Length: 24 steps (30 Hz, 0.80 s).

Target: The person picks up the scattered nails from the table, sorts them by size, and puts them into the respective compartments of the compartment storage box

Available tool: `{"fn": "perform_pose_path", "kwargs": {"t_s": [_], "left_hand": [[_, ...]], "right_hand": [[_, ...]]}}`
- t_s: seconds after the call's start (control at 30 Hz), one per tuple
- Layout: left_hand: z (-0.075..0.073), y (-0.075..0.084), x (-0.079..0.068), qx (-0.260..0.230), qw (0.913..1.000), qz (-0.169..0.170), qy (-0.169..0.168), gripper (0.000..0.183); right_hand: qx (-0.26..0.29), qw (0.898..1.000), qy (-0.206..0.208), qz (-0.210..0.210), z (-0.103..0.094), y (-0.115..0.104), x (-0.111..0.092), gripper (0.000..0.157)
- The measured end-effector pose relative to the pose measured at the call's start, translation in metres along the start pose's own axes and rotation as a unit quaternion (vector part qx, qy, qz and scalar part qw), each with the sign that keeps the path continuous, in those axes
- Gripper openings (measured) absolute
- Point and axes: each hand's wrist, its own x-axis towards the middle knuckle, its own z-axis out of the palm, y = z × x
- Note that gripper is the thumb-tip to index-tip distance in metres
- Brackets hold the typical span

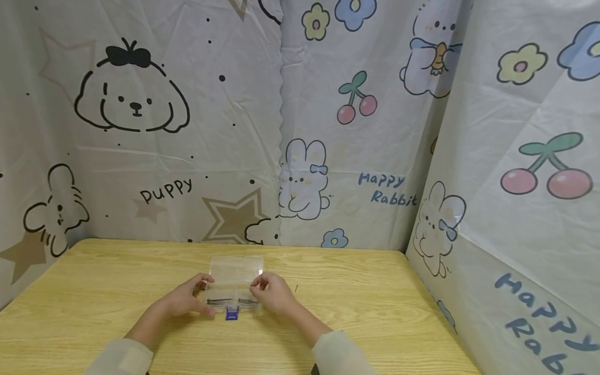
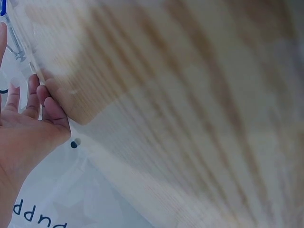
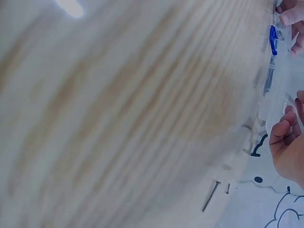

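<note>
A clear plastic box [image 1: 224, 292] stands on the table with its lid [image 1: 236, 270] raised at the back. At its front is a blue latch [image 1: 232, 313]. Dark, thin nails [image 1: 217, 301] lie in the front part, on both sides of a divider. My left hand [image 1: 189, 297] holds the box's left side, fingers at the back and thumb at the front corner. Over the right end is my right hand [image 1: 274, 294], its fingers curled and thumb close to the index finger; I cannot tell whether anything is between them. In the right wrist view, both hands flank the box [image 3: 280, 90].
A loose nail [image 1: 296, 288] lies on the table to the right of my right hand; its head shows in the right wrist view. The wood-grain table [image 1: 365, 312] ends at a printed cloth [image 1: 211, 156] behind, and another cloth side [image 1: 525, 234] borders the right.
</note>
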Motion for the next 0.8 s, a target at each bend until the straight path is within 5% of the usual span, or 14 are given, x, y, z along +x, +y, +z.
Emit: {"fn": "perform_pose_path", "kwargs": {"t_s": [0.8], "left_hand": [[0.0,0.003,-0.001,0.001,0.9999,-0.013,-0.004,0.078]], "right_hand": [[-0.084,0.995,-0.039,-0.025,-0.041,0.022,-0.023,0.008]]}}
